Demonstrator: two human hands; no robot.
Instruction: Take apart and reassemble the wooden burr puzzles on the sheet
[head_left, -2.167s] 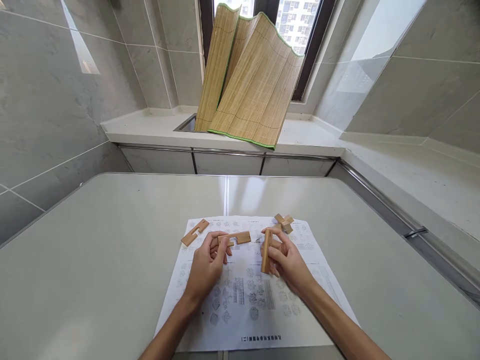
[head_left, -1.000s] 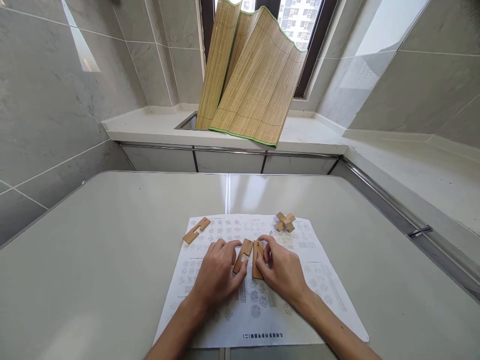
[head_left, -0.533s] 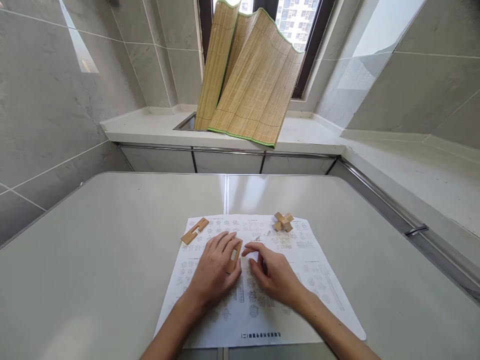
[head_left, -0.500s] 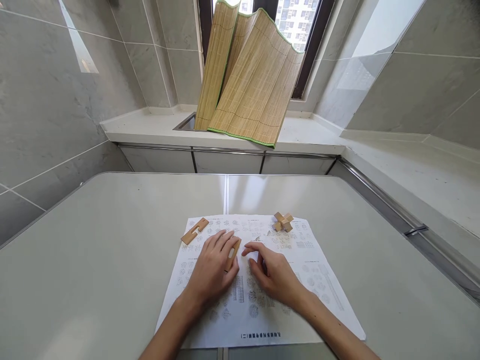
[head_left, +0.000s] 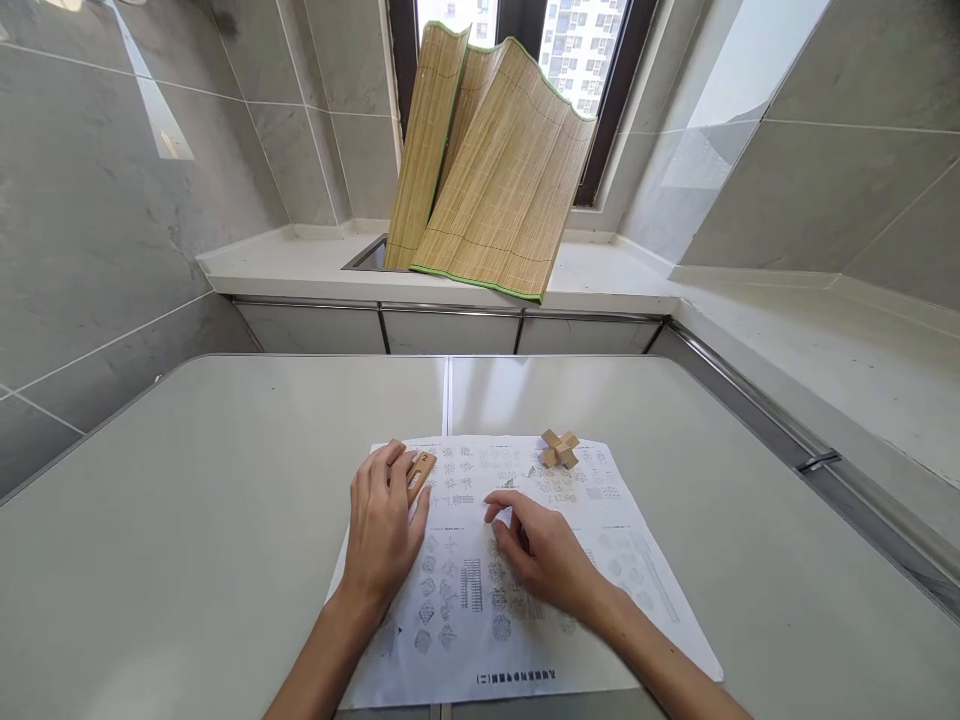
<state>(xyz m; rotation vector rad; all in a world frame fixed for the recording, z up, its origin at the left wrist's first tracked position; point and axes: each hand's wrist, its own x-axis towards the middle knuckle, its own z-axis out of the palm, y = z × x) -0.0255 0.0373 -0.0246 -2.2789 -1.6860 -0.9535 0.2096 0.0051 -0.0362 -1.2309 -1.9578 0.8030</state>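
Observation:
My left hand [head_left: 382, 520] lies over the upper left of a printed paper sheet [head_left: 517, 650]. It is closed on a flat wooden piece [head_left: 422, 472] with a slot and a mark like a 2, which sticks out between thumb and fingers. The notched piece at the sheet's upper left corner is hidden under this hand. My right hand [head_left: 546, 552] rests on the middle of the sheet, its fingers curled with a gap between thumb and forefinger, nothing seen between them. An assembled wooden cross puzzle [head_left: 559, 449] sits near the top right of the sheet.
The sheet lies on a pale table [head_left: 187, 520] with a seam down its middle. Beyond the far edge, a folded bamboo mat [head_left: 502, 180] leans on a white ledge [head_left: 292, 262] below a window. Tiled walls stand on both sides.
My left hand has moved left with the slotted wooden piece, now covering the place of the notched piece. My right hand has barely moved. The view has shifted slightly.

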